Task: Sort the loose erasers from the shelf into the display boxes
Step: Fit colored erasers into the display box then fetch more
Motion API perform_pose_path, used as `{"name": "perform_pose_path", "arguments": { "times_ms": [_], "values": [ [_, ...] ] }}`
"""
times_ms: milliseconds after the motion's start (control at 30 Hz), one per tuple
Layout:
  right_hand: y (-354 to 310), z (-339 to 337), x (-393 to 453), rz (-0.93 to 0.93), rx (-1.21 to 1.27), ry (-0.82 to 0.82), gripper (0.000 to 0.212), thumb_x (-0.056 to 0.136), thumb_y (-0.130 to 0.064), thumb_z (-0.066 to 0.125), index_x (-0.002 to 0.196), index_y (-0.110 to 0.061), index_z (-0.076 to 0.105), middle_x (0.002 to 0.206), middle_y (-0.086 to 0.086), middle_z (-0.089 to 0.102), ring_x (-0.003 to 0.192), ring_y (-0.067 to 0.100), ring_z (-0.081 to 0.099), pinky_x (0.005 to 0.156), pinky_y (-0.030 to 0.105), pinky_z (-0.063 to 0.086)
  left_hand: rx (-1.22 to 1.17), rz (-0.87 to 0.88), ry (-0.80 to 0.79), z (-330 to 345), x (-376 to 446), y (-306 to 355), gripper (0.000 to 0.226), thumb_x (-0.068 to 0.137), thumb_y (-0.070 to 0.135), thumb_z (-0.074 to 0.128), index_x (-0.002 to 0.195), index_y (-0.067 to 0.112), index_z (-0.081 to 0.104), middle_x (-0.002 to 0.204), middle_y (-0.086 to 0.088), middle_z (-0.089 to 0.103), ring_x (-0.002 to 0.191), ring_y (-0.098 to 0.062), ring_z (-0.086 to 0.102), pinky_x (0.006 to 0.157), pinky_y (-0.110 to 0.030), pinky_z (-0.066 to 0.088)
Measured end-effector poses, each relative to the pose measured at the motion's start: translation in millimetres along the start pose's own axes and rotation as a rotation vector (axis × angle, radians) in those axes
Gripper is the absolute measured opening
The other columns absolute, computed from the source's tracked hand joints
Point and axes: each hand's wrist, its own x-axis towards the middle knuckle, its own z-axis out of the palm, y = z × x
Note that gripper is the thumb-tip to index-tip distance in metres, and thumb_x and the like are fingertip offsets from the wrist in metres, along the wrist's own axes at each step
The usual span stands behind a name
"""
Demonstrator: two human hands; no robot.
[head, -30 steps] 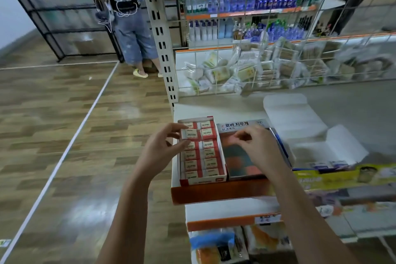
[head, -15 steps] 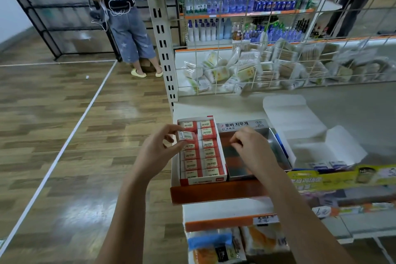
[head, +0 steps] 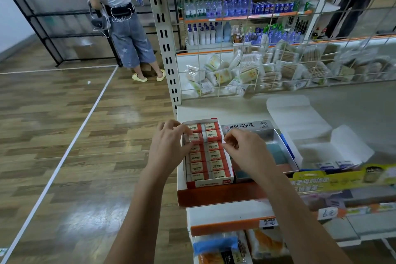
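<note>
A red and white display box [head: 209, 182] stands at the left end of the shelf, filled with two columns of 2B erasers. My left hand [head: 169, 146] pinches one eraser [head: 195, 137] in the left column, second row from the back, and it sits slightly raised. My right hand [head: 246, 150] hovers at the box's right edge with curled fingers and holds nothing that I can see. Right of it stands a grey display box [head: 269, 133] with Korean lettering, holding coloured erasers, partly hidden by my right hand.
An open white carton [head: 300, 118] lies further right on the shelf [head: 214, 111]. A wire grid [head: 278, 66] closes the shelf's back, with packets behind it. A person [head: 126, 34] stands in the aisle to the left. A yellow-green box [head: 342, 178] sits at the shelf's front right.
My right hand moved left from the grey box to the red box's right edge. My left hand kept pinching the eraser in the left column.
</note>
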Motion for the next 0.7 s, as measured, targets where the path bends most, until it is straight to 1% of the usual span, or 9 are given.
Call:
{"name": "perform_pose_path", "arguments": {
  "times_ms": [100, 167, 333, 433, 500, 567, 633, 667, 700],
  "values": [
    [-3, 0, -1, 0.027, 0.021, -0.019, 0.012, 0.088, -0.028, 0.061, 0.098, -0.021, 0.058, 0.081, -0.012, 0.056, 0.074, 0.003, 0.054, 0.071, 0.017, 0.046, 0.056, -0.008, -0.03, 2, 3, 7, 0.031, 0.087, 0.033, 0.061, 0.116, 0.024, 0.061, 0.123, 0.001, 0.051, 0.115, -0.017, 0.038, 0.092, -0.028, 0.036],
    [-5, -1, -1, 0.029, 0.029, -0.022, 0.012, 0.088, -0.025, 0.061, 0.097, -0.021, 0.057, 0.079, -0.012, 0.055, 0.073, 0.002, 0.054, 0.071, 0.018, 0.047, 0.087, -0.022, -0.037, 2, 5, 11, 0.03, 0.089, 0.032, 0.057, 0.118, 0.024, 0.059, 0.124, 0.002, 0.052, 0.117, -0.017, 0.04, 0.095, -0.031, 0.036],
    [-6, -2, 0, 0.041, 0.035, -0.047, 0.01, 0.088, -0.023, 0.061, 0.096, -0.021, 0.055, 0.077, -0.015, 0.051, 0.069, -0.002, 0.051, 0.067, 0.012, 0.043, 0.14, -0.036, -0.044, 0, 11, 20, 0.024, 0.092, 0.031, 0.05, 0.115, 0.025, 0.056, 0.118, 0.005, 0.058, 0.113, -0.016, 0.043, 0.093, -0.031, 0.032],
    [-6, -3, -1, 0.043, 0.053, -0.088, 0.01, 0.089, -0.024, 0.059, 0.096, -0.022, 0.054, 0.082, -0.013, 0.055, 0.07, -0.004, 0.052, 0.065, 0.011, 0.043, 0.164, -0.021, -0.082, -2, 13, 26, 0.023, 0.093, 0.035, 0.048, 0.113, 0.025, 0.056, 0.119, 0.005, 0.057, 0.114, -0.017, 0.042, 0.094, -0.032, 0.031],
    [-3, -9, -1, 0.052, 0.106, -0.133, 0.012, 0.089, -0.027, 0.058, 0.1, -0.023, 0.055, 0.092, -0.011, 0.061, 0.077, -0.003, 0.056, 0.069, 0.013, 0.047, 0.153, 0.002, -0.096, -4, 17, 34, 0.026, 0.093, 0.039, 0.048, 0.114, 0.026, 0.056, 0.12, 0.004, 0.056, 0.116, -0.018, 0.042, 0.095, -0.034, 0.031],
    [2, -19, -2, 0.064, 0.174, -0.142, 0.017, 0.089, -0.029, 0.058, 0.106, -0.025, 0.057, 0.097, -0.015, 0.061, 0.08, -0.006, 0.056, 0.071, 0.013, 0.048, 0.092, 0.042, -0.093, -4, 24, 51, 0.029, 0.092, 0.042, 0.05, 0.115, 0.027, 0.057, 0.12, 0.004, 0.057, 0.115, -0.018, 0.044, 0.095, -0.034, 0.033],
    [13, -34, -7, 0.073, 0.181, -0.097, 0.023, 0.089, -0.029, 0.058, 0.111, -0.027, 0.057, 0.098, -0.018, 0.059, 0.079, -0.008, 0.054, 0.068, 0.01, 0.045, 0.053, 0.105, -0.097, 0, 34, 75, 0.028, 0.093, 0.041, 0.049, 0.115, 0.027, 0.056, 0.12, 0.003, 0.058, 0.114, -0.018, 0.047, 0.093, -0.033, 0.036],
    [21, -43, -10, 0.08, 0.16, -0.068, 0.024, 0.089, -0.028, 0.059, 0.113, -0.026, 0.057, 0.101, -0.015, 0.06, 0.083, -0.005, 0.055, 0.071, 0.011, 0.046, 0.049, 0.142, -0.103, 3, 39, 90, 0.027, 0.093, 0.041, 0.048, 0.115, 0.027, 0.056, 0.12, 0.003, 0.058, 0.114, -0.019, 0.047, 0.092, -0.033, 0.037],
    [30, -53, -14, 0.092, 0.128, -0.041, 0.025, 0.089, -0.028, 0.059, 0.113, -0.024, 0.057, 0.104, -0.011, 0.061, 0.088, 0.001, 0.057, 0.077, 0.016, 0.048, 0.047, 0.182, -0.109, 7, 43, 106, 0.027, 0.094, 0.04, 0.047, 0.116, 0.028, 0.056, 0.121, 0.003, 0.058, 0.114, -0.019, 0.048, 0.092, -0.034, 0.037]
  ]
}}
